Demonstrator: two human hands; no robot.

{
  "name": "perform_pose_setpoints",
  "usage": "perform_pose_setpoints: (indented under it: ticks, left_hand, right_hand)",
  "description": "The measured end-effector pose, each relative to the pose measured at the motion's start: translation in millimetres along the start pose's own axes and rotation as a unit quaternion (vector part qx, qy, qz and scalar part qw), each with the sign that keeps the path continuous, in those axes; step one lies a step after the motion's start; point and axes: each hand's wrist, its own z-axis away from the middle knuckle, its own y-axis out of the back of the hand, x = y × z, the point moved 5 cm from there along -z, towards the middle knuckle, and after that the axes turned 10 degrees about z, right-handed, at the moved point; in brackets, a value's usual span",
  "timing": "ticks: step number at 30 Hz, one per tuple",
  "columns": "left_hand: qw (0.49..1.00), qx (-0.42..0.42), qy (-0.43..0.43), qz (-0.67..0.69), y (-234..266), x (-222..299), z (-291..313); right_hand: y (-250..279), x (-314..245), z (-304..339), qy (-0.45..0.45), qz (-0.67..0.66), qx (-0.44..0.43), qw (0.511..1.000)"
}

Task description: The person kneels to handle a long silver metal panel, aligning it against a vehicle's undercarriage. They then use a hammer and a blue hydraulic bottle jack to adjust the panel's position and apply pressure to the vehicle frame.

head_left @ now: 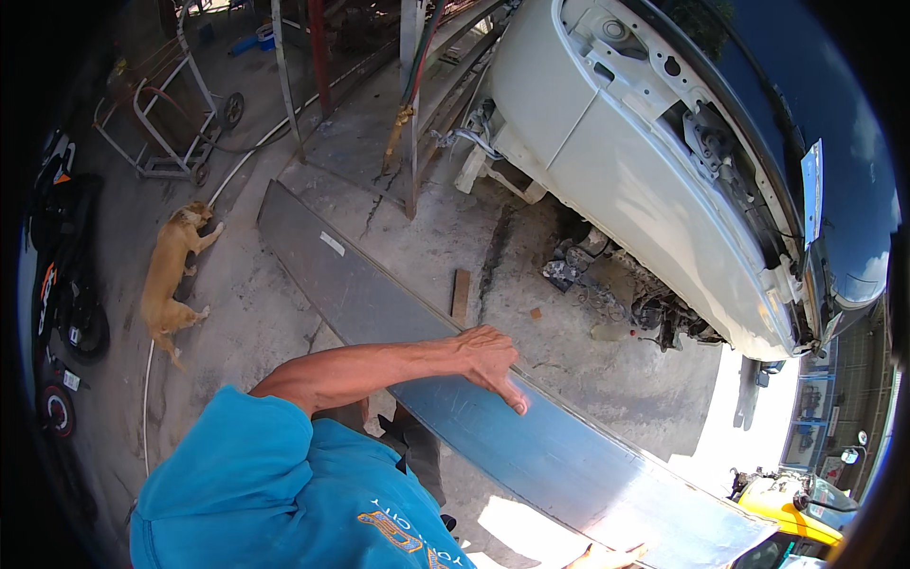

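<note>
A long, narrow grey metal sheet [431,327] slants across the middle, from the upper left down to the lower right, in front of my body. Its lower right part gleams in the light, and a small white label [332,244] sits near its far left end. My left hand [490,365] is closed over the sheet's far edge, thumb lying on the top face and the other fingers bent at the edge. Only a bit of my right hand [607,558] shows at the bottom rim, closed at the sheet's near edge; most of it is cut off.
A white vehicle body [626,180] with its front parts removed stands at upper right. A tan dog [171,275] lies on the concrete at left, near a wheeled cart [171,119] and a motorcycle [76,284]. A wood strip [461,294] lies beyond the sheet; a yellow vehicle [791,512] is lower right.
</note>
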Motion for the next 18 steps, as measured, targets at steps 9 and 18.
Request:
perform_pose_setpoints:
  ticks: [9, 18]
  left_hand:
    - [0.992, -0.050, 0.112, 0.014, -11, -137, -73]
    - [0.983, -0.036, 0.179, 0.026, -27, -280, -106]
  right_hand:
    - [-81, 37, -119, -0.039, 0.013, -0.004, 0.999]
    - [-107, 63, -217, 0.018, -0.010, 0.038, 0.999]
